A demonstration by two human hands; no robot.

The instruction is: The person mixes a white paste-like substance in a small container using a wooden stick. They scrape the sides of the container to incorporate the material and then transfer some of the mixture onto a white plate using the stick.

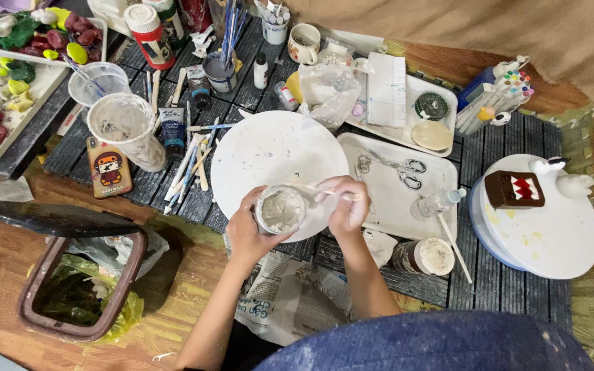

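Note:
My left hand (pixel 250 232) grips a small round cup (pixel 280 209) filled with pale grey paste, held over the near edge of a white round plate (pixel 269 151). My right hand (pixel 344 203) pinches a thin wooden stick (pixel 311 189) whose tip reaches over the cup's rim into the paste. Both hands sit close together above the dark slatted mat (pixel 489 144).
A white tray (pixel 386 199) with scissors (pixel 399 168) lies to the right, next to a small spray bottle (pixel 438 203). A turntable (pixel 551 233) bears a brown box-shaped figure (pixel 513 189). Brushes (pixel 190 161), a paste-smeared plastic cup (pixel 126 127), a phone (pixel 108 167) and an open bin (pixel 80 285) sit left.

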